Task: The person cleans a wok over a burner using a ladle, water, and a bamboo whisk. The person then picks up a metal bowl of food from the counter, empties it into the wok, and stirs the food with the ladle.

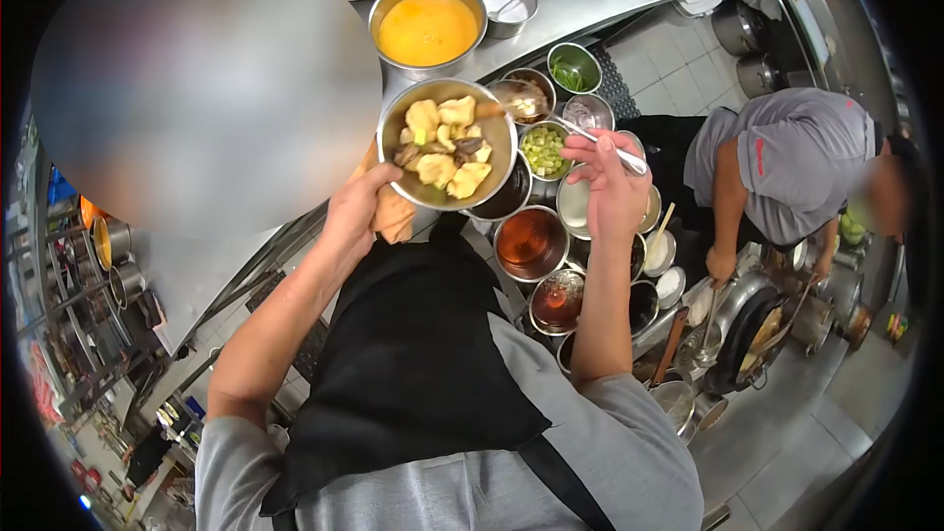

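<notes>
My left hand (356, 205) grips the rim of a metal bowl (503, 149), fingers and a tan cloth (395, 218) below it. Yellow chunks of food (435, 169), some dark slices and green bits lie in the bowl. My right hand (615, 187) is closed around the handle of a metal spoon (612, 149). The spoon's head is blurred, just right of the bowl's rim and over a container of brown seasoning (524, 103). Below the spoon stands a container of chopped green vegetables (544, 151).
A pot of orange liquid (429, 29) and a small pot of white powder (506, 8) stand on the steel counter (580, 15). Containers of red-brown sauce (531, 242) crowd beneath my right arm. At right, a co-worker (787, 162) works at a wok (752, 329). A blurred area covers the upper left.
</notes>
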Action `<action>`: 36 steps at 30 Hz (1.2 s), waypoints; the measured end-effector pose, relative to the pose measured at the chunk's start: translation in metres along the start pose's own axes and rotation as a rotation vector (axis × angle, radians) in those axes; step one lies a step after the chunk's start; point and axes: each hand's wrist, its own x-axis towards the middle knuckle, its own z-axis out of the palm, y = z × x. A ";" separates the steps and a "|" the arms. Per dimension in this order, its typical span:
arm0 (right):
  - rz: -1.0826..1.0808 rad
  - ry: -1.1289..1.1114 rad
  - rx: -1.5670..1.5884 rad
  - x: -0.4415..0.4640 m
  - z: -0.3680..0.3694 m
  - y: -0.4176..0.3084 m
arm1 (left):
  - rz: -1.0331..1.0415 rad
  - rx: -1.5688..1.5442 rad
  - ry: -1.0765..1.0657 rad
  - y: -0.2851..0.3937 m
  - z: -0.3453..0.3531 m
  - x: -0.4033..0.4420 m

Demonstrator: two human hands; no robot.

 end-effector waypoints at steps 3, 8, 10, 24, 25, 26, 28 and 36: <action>-0.215 0.223 -0.296 0.006 0.009 0.009 | 0.004 -0.020 -0.033 0.000 0.008 0.017; 0.123 0.414 -0.053 0.057 -0.074 0.104 | -0.011 0.003 -0.100 0.010 0.015 0.005; 0.300 0.376 0.111 0.063 -0.077 0.127 | -0.027 0.045 -0.164 0.011 -0.001 0.020; 0.213 1.977 -1.349 -0.395 -0.077 0.210 | -0.315 0.431 -0.567 0.035 -0.025 0.080; 0.664 2.072 -1.120 -0.424 -0.069 0.224 | -0.328 0.466 -0.610 0.033 -0.017 0.076; 0.846 2.124 -0.901 -0.449 -0.064 0.250 | -0.340 0.502 -0.653 0.031 -0.009 0.073; 1.168 2.095 -0.652 -0.471 -0.053 0.286 | -0.404 0.570 -0.749 0.012 0.005 0.084; -0.106 1.700 0.322 -0.513 -0.009 0.276 | -0.478 0.846 -1.020 -0.046 0.082 0.014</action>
